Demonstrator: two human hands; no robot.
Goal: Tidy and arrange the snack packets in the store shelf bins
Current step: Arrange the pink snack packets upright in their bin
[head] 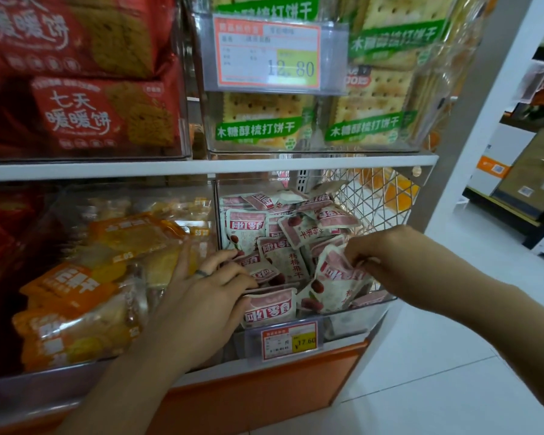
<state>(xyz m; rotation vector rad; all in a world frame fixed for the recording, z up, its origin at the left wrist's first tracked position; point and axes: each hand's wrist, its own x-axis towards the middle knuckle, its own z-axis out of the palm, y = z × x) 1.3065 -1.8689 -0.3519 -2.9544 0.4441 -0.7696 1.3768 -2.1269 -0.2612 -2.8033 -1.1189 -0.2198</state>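
In the head view, the right hand pinches one pink-and-white snack packet at the clear bin's front right corner. The left hand lies open, fingers spread, on packets at its front left corner, beside orange packets.

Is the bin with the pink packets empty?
No, the bin is heaped with pink packets, and both hands are in it.
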